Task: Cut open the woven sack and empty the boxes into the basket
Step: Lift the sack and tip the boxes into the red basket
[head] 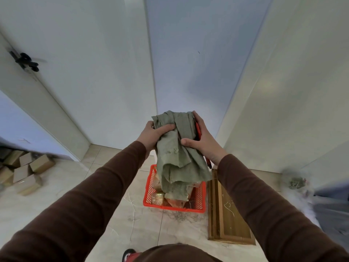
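Gripping the woven sack [179,148] with both hands at the centre of the frame, held up over the red basket [200,197] at lower centre. Left hand [153,134] clenched into a bunched upper fold, thumb pressed across the cloth; right hand [203,140] wrapped round the opposite side, thumb on the front, pinning a red-handled tool [198,130], probably the cutter, against the sack. Sack hanging limp and crumpled, its ragged open end trailing down into the basket, where packaged boxes [157,198] lie in a heap. Looks nearly emptied, though impossible to tell whether anything remains inside the folds. Risks from here, by judgement: shaking too far off centre and dropping a last box onto the floor beside the basket; snagging the frayed hem on the basket's slatted wall and dragging it over; letting the tool slip from under the palm, since fingers are busy with cloth. Scanning the room left to right: a dark door handle [24,60] at upper left, loose cardboard cartons [24,171] piled at the left edge, pale glossy floor tiles [117,210] with veining below, white wall panels meeting in a corner behind the sack, a flat wooden frame [228,214] lying just right of the basket, and a blurred greenish clump at far right, too smeared to identify.
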Demonstrator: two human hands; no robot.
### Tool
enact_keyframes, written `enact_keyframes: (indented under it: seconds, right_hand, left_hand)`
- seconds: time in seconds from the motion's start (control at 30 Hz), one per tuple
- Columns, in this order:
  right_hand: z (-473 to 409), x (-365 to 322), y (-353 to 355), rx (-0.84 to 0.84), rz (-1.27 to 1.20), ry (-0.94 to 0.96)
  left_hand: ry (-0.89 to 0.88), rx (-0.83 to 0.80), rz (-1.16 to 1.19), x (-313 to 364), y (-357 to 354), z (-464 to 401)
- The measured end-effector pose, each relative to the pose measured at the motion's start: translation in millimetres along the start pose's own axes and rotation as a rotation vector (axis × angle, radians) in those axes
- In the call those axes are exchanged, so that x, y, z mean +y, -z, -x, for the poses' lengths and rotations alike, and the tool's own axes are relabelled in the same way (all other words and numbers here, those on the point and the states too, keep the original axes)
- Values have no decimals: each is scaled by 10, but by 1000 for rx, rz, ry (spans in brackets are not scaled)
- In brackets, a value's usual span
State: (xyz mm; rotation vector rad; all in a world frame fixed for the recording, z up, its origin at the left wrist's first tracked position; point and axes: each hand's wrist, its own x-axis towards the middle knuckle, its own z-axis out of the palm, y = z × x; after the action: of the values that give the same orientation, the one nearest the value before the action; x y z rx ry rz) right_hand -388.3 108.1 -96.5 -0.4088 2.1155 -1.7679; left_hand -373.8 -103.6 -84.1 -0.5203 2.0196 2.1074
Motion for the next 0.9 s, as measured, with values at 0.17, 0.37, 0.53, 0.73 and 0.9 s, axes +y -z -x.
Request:
enact_keyframes:
  seconds: [0.17, 0.37, 0.53, 0.73, 0.9]
  right_hand:
    - [-15, 94, -47, 129, 33, -40]
    - [-39, 114, -41, 233, -136, -133]
    - [-54, 81, -52, 214, -418, -308]
    - [24, 4, -83, 27, -542, -378]
    - [114, -5, -238, 65, -309, -323]
  left_hand:
    - [-2, 20, -187, 35, -71, 87]
    - [-43, -189, -166, -85, -140, 189]
    - [-66, -133, -199, -246, -167, 143]
    - [-67, -138, -54, -284, -163, 234]
    - [20, 50, 119, -239, -113, 192]
